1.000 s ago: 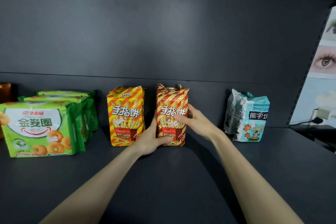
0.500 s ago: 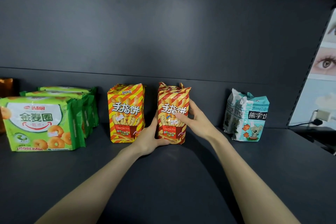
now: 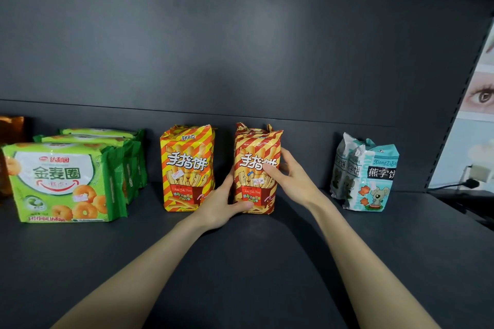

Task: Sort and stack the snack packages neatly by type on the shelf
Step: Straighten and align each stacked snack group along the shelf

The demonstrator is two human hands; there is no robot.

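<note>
both hands on the red pack (image 3: 256, 168), upright mid-shelf (image 3: 240, 262) | left hand (image 3: 219, 205) cups its lower left | right hand (image 3: 291, 179) fingers wrapped round its right side | yellow pack (image 3: 187, 168) just left

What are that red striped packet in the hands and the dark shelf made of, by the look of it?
Red striped packet: seemingly thin glossy plastic film; it glints, and its crimped top is wrinkled. Shelf: probably painted metal in a matte dark grey, smooth with only soft reflections; painted board cannot be excluded. Both hands, left and right, press the packet's sides.
</note>
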